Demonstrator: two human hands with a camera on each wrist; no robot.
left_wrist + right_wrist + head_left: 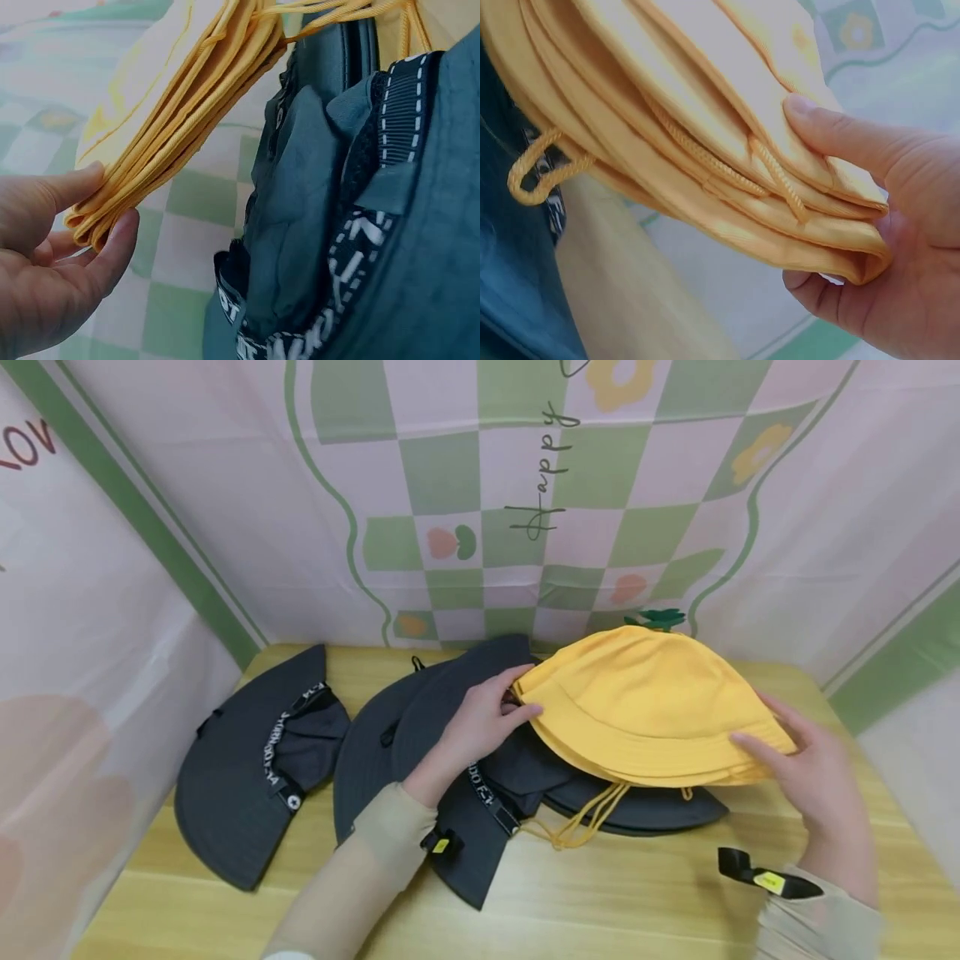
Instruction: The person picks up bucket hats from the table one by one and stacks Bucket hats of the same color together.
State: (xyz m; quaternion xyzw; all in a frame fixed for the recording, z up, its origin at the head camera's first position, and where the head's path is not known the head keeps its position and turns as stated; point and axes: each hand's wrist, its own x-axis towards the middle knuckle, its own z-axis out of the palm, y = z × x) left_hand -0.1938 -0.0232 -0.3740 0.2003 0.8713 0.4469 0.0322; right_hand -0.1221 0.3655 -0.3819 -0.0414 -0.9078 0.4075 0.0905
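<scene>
A stack of folded yellow bucket hats point(652, 710) is held up over the back right of the table, with yellow cords point(592, 814) dangling below the brims. My left hand point(483, 714) pinches the left end of the brims; in the left wrist view, thumb and fingers close on the layered edges point(180, 112). At the other end my right hand point(817, 768) grips the brims between thumb and fingers, and the right wrist view shows several fabric layers point(727, 202) there. Dark bucket hats point(427, 718) lie beneath and left of the yellow ones, partly hidden by my left arm.
Another folded dark hat point(232, 785) with a lettered band lies apart at the left of the wooden table point(600, 910). A green leaf-shaped piece point(660, 618) shows above the yellow crown. Behind the table hangs a green-and-white checked cloth point(517, 539).
</scene>
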